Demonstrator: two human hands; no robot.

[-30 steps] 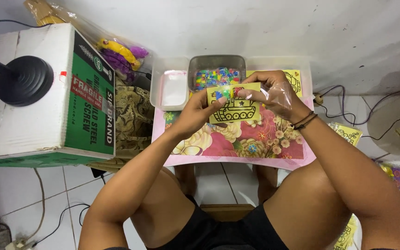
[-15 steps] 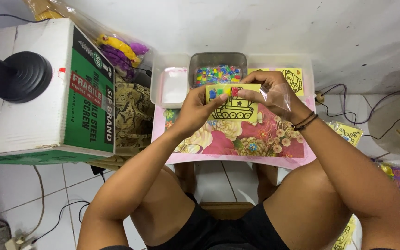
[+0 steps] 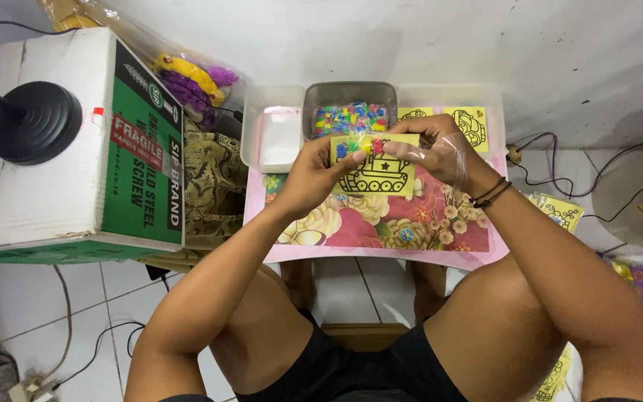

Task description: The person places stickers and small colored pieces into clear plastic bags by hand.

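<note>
Both hands' grips pinch a yellow card [image 3: 376,174] over a floral table [image 3: 440,223], white tiles [image 3: 76,298] below.

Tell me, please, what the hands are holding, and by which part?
Both hands, left hand and right hand, hold a yellow tank card in clear wrap by its upper corners.

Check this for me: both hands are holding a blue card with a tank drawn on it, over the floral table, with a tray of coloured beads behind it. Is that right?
Not quite: the card is yellow, not blue, as the head view shows. The rest stands: the left hand and right hand hold the card with a tank drawn on it over the floral table, with a tray of coloured beads behind it.
</note>
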